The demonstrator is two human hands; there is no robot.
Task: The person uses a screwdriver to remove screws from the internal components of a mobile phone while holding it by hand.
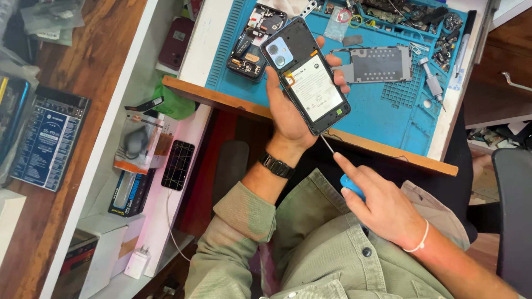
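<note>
Blue mat on worktop, upper frame, strewn with metal plate and second opened phone; at centre, left hand clasped round backless phone; below, right hand closed on blue-handled screwdriver, tip at phone's lower edge

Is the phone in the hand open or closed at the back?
Open. The phone in the left hand has no back cover: its white battery shows.

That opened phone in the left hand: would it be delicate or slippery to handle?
Probably delicate: the phone has its back cover off, so its battery and inner parts lie bare. It looks thin, flat and stiff, likely light. The left hand wraps its edges, while the right hand sets a screwdriver at its lower end.
</note>
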